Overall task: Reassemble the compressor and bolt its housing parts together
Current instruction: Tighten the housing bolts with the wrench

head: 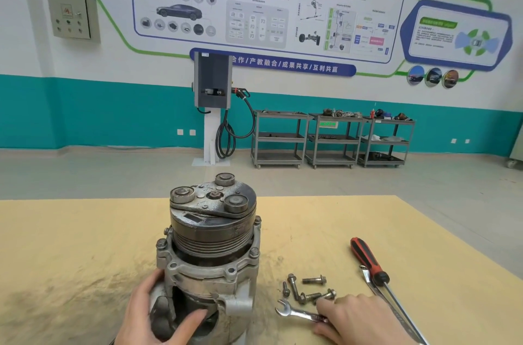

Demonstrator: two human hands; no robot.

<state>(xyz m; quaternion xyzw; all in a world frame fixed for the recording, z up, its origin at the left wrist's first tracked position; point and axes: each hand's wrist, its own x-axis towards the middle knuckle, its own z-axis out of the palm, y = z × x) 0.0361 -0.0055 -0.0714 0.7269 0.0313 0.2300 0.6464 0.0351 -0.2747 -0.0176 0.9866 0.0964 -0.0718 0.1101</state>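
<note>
The grey cast-metal compressor with its dark ribbed pulley and three-lobed clutch plate [210,242] stands upright on the tan, smudged board-covered workbench [70,254], at about 7 o'clock from the bench's centre, close to the near edge. It looks heavy, rigid and somewhat greasy, so it probably wants a firm hold low on the housing rather than on the pulley, which may turn. The left hand [150,313] does just that: fingers and thumb curl round the lower housing at the compressor's 7 o'clock, steadying it. Several bolt heads already sit in the flange around the pulley.

At 3 o'clock from the compressor lies a red-and-black-handled screwdriver with a long steel shaft [368,261], crossed beside a long flat steel bar [373,285]; both are well apart from the compressor and out of the way.

The right hand [359,319], at 4 o'clock, grips the shaft of a small silver open-ended spanner [297,313], its open jaw pointing toward the housing. Stiff and thin, it should be held near the far end for leverage.

Just beyond the knuckles lies a loose cluster of grey flanged steel bolts [308,289], small and easily rolled; the nearest nearly touch the fingers.

Against the far wall at 12 o'clock stand a grey charging post [212,81] and three grey metal trolleys [334,138], no obstacle.
</note>
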